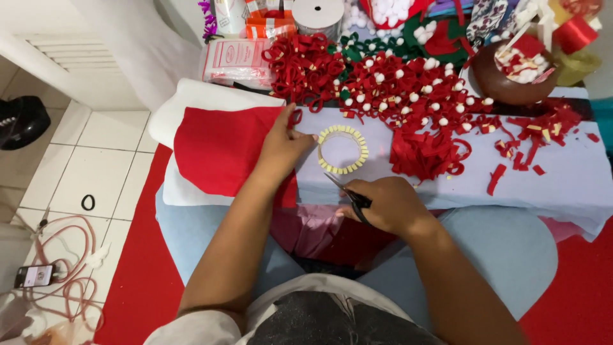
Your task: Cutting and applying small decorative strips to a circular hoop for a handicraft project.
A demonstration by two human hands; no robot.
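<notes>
Felt in a pale blue sheet [562, 185] covers the tabletop, with a red felt piece [220, 150] at its left edge and open room only at the near middle, beside the ring [343, 150] of small yellow tabs. Behind, a brown bowl [504, 86] holds red and white scraps beside a heap of red loops [383, 83]. The left hand [284, 144] presses its fingers flat on the red felt just beside the ring, and the right hand [389, 204] is closed around black scissors [348, 195].

Scissors [348, 190]: dark handles, blades shut, tips pointing up-left. Red felt [220, 152]: flat sheet. Ring [343, 150]: pale tabs, lying flat between them.
</notes>
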